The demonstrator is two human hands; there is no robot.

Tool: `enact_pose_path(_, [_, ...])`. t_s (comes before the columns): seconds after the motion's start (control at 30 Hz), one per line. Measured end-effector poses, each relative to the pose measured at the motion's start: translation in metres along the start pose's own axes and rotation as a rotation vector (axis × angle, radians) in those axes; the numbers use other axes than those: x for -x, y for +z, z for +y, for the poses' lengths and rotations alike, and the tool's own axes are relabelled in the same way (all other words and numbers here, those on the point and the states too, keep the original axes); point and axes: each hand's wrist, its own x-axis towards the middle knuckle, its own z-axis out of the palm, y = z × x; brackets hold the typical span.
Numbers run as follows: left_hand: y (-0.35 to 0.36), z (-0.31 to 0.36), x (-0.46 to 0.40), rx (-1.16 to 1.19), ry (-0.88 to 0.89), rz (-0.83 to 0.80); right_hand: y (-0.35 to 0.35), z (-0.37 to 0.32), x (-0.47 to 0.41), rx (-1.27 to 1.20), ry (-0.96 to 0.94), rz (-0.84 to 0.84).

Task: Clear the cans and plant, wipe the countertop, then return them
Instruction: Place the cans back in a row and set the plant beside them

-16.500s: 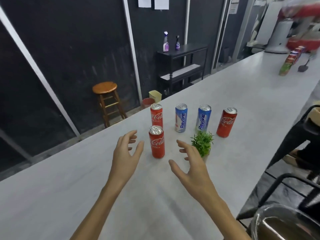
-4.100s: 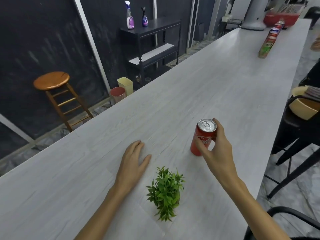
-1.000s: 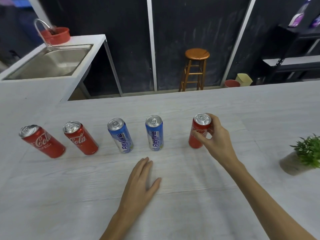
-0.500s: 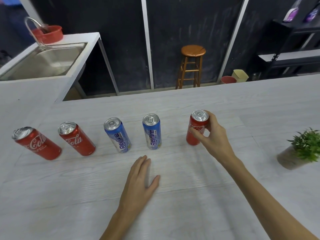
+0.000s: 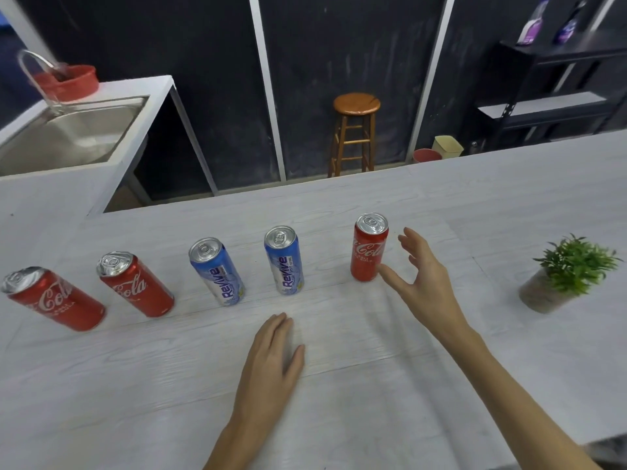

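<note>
Five cans are seen upright in a row on the worktop [image 5: 441, 205]: two red cans [image 5: 54, 298] at the left, two blue cans [image 5: 217, 271] in the middle, one red can [image 5: 369, 247] at the right. The right hand [image 5: 424, 279] is held just beside this last can, its grip spread apart, holding nothing. The left hand [image 5: 271, 361] is laid flat on the worktop. The plant [image 5: 566, 273] is placed well apart, at the right.

Three red cans [image 5: 369, 247] — two blue cans [image 5: 284, 260] — one plant [image 5: 568, 273].

Both forearms are bare to the frame edge, with no sleeves, and the left hand [image 5: 271, 361] and right hand [image 5: 425, 283] bare.
</note>
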Motion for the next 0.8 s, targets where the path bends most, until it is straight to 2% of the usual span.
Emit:
enact_pose_path(0.37, [0.066, 0.080, -0.023, 0.048, 0.272, -0.193, -0.066, 0.058, 0.080, 0.027, 0.154, 0.238])
enact_pose_path(0.8, [0.147, 0.177, -0.083, 0.028, 0.431, -0.340, -0.155, 0.132, 0.112, 0.199, 0.385, 0.463])
